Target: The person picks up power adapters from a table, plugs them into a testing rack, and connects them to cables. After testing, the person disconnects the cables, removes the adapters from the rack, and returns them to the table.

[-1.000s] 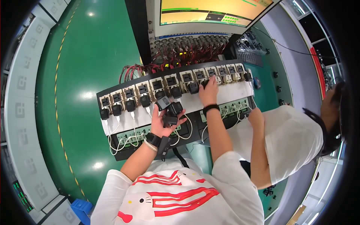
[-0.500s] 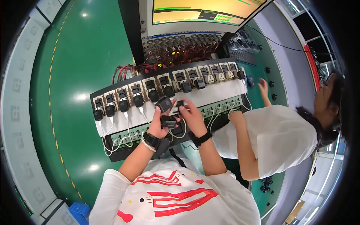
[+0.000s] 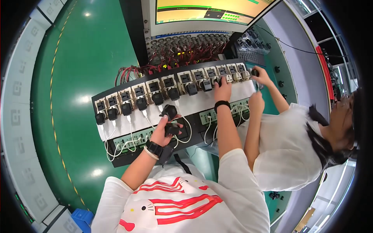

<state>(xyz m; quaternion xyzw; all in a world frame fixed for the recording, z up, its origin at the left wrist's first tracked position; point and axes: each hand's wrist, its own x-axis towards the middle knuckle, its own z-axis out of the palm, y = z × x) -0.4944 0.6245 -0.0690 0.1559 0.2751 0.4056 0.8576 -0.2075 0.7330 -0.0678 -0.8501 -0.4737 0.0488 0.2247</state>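
My left hand point(image 3: 158, 134) is closed around black power adapters in front of the socket panel. One black adapter point(image 3: 169, 112) sticks up by the fingertips, and another black adapter point(image 3: 172, 129) lies lower against the fingers. Farther right, my right hand point(image 3: 223, 93) reaches to the socket row, its fingers on a black adapter point(image 3: 217, 82) at one socket; the fingers partly cover it. Beside it, a black adapter point(image 3: 206, 85) sits plugged in. Several more plugged adapters, such as this one point(image 3: 142, 103), line the row to the left, many with white cables.
A co-worker at the right holds a small black adapter point(image 3: 255, 72) near the panel's right end. Green port boards point(image 3: 134, 141) with white cables run along the near edge. Behind the sockets are red wires point(image 3: 128, 73) and a monitor point(image 3: 206, 11).
My right hand has moved from beside my left hand to the sockets farther right, with a black adapter. My left hand keeps its adapters. The co-worker's hands have moved to the panel's right end.
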